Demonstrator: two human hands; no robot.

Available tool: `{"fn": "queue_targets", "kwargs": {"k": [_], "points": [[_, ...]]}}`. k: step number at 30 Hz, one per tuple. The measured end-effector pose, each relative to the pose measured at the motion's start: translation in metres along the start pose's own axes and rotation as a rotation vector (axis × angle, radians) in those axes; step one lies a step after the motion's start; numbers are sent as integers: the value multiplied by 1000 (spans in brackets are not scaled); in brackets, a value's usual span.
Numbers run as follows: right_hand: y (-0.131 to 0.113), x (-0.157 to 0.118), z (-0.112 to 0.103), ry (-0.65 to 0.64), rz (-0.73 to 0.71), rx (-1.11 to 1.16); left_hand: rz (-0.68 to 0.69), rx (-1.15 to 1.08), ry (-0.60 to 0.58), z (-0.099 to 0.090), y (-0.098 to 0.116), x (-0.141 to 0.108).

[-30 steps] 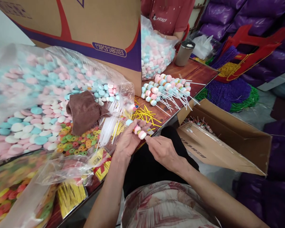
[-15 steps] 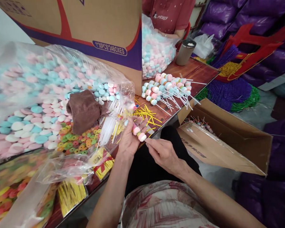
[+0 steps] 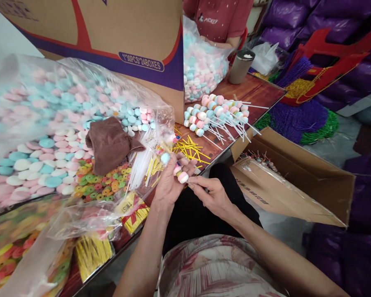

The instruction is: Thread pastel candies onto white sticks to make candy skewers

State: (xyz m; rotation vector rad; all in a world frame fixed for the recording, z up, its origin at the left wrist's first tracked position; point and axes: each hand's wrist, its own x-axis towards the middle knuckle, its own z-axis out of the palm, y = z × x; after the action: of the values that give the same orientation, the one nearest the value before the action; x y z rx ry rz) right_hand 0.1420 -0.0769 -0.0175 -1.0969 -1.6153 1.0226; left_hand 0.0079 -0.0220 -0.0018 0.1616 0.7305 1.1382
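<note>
My left hand [image 3: 170, 181] cradles a candy skewer [image 3: 181, 175] with pink, white and blue marshmallows and a gummy ring on it. A blue marshmallow [image 3: 165, 158] shows beside my left thumb. The fingertips of my right hand [image 3: 208, 194] pinch at the skewer's lower end, by the pink and white marshmallow; the stick itself is mostly hidden. Gold twist ties [image 3: 191, 148] and white sticks [image 3: 138, 169] lie just beyond my hands. Finished-looking skewers [image 3: 218, 112] are piled farther back on the table. Gummy rings [image 3: 103, 185] and loose marshmallows [image 3: 34, 165] are at the left.
A large carton [image 3: 111, 37] stands on the table behind the marshmallow bag. A brown cloth [image 3: 108, 144] lies on the candies. Across the table, a person in a red shirt [image 3: 219, 18] is beside another marshmallow bag and a tumbler [image 3: 241, 67]. An open box [image 3: 312, 181] sits at the right.
The skewer has shifted slightly left and now shows more of the blue marshmallow by my left thumb. My right hand has moved slightly left with it.
</note>
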Motion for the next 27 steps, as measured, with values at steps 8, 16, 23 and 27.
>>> {"fn": "queue_targets", "kwargs": {"k": [8, 16, 23, 27], "points": [[-3, -1, 26, 259, 52, 4, -24, 182, -147, 2, -10, -4], [-3, 7, 16, 231, 159, 128, 49, 227, -76, 4, 15, -12], [-5, 2, 12, 137, 22, -22, 181, 71, 109, 8, 23, 8], [-5, 6, 18, 126, -21, -137, 185, 79, 26, 9, 5, 8]]}}
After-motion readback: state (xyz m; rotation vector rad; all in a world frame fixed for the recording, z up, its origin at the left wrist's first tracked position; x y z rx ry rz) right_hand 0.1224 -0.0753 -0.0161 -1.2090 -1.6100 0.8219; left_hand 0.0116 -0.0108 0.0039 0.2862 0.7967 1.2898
